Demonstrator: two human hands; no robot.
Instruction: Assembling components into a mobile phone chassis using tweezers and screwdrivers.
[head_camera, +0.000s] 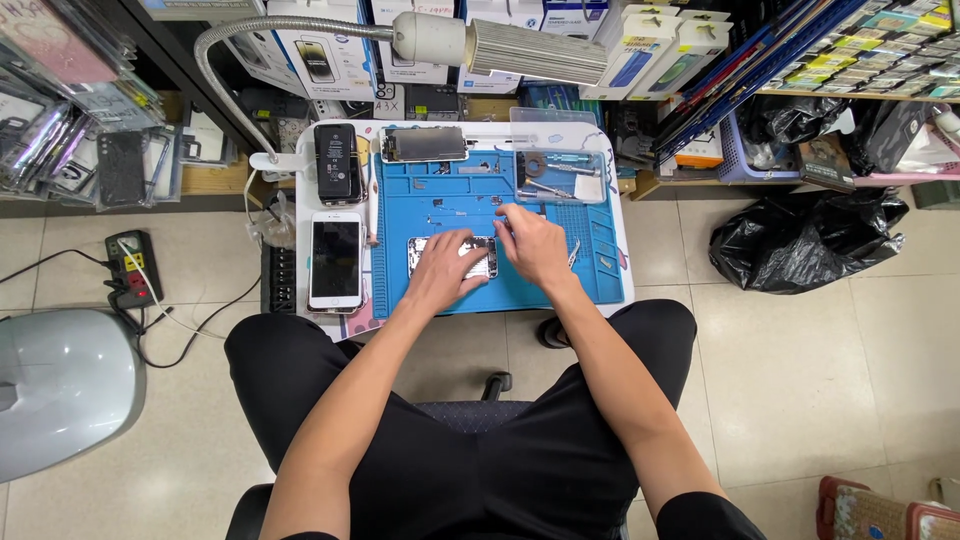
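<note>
Both grips rest on the opened phone body (455, 258) near the front edge of the desk (620, 255): my left hand (443, 268) lies flat over it with fingers spread, clasping nothing, while whether my right hand (533, 243) pinches anything I cannot tell. Both sit on the blue mat (430, 195). A white phone (335, 260) lies toward the left edge, a black battery (336, 162) and detached screen (424, 144) at the far edge.

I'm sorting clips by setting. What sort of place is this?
Most likely a small phone repair shop. Both hands, left hand and right hand, work on an opened phone on a blue repair mat, with shelves of boxed accessories behind.
</note>
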